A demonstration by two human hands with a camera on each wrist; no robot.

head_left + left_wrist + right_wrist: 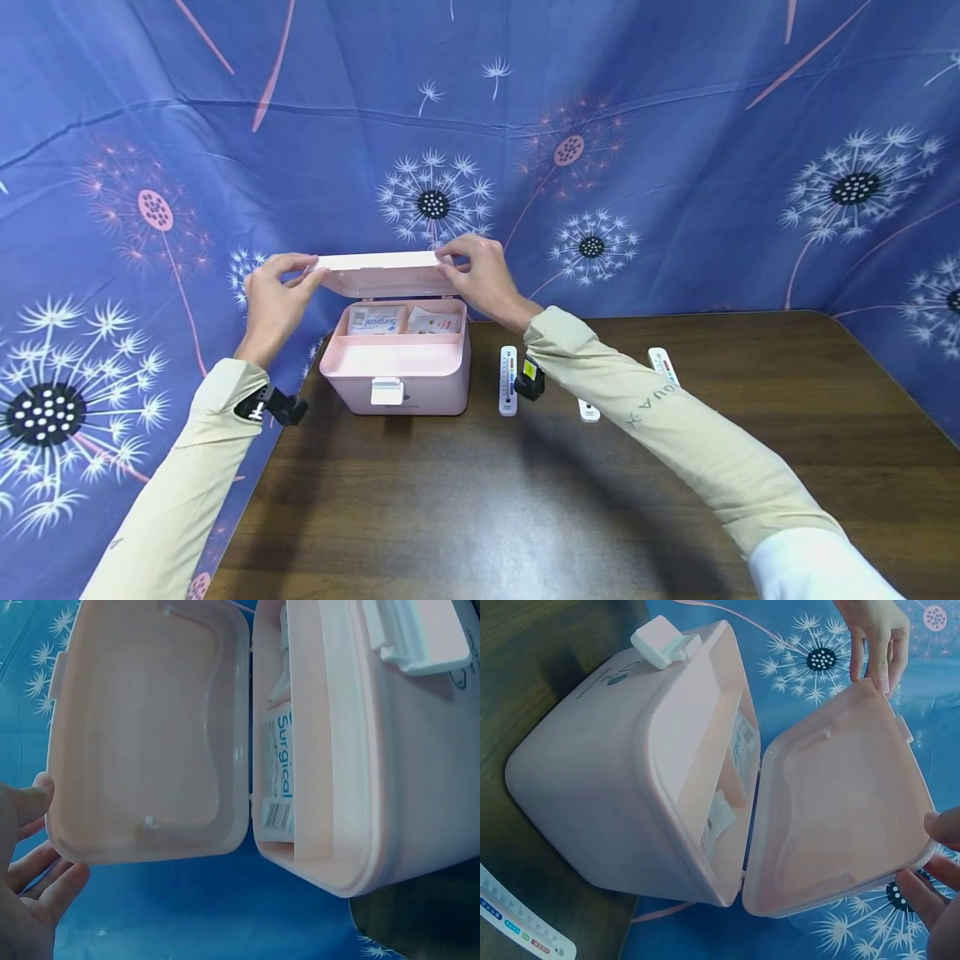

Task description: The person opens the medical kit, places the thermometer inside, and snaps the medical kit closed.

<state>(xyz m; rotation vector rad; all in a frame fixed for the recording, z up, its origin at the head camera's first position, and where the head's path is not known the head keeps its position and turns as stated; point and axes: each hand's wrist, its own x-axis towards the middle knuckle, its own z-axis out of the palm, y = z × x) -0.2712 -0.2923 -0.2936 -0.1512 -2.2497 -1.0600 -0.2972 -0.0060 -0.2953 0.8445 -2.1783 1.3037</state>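
Observation:
A pale pink storage box (427, 398) stands at the back left of the table, its hinged lid (386, 283) raised. My left hand (273, 304) pinches the lid's left front corner between thumb and fingers. At the opposite corner, my right hand (486, 279) grips the lid the same way. Inside the box is a divided tray: a packet marked "Surgical" (375, 320) lies in the back left compartment, and small white packets (435, 322) lie in the back right one. On the box's front, the white latch (387, 392) sticks outward.
To the right of the box lies a white thermometer strip (508, 382). Two more white strips, one nearer (588, 411) and one farther back (663, 367), are partly covered by my right sleeve. A blue dandelion-print cloth (675, 208) hangs behind the wooden table (480, 517).

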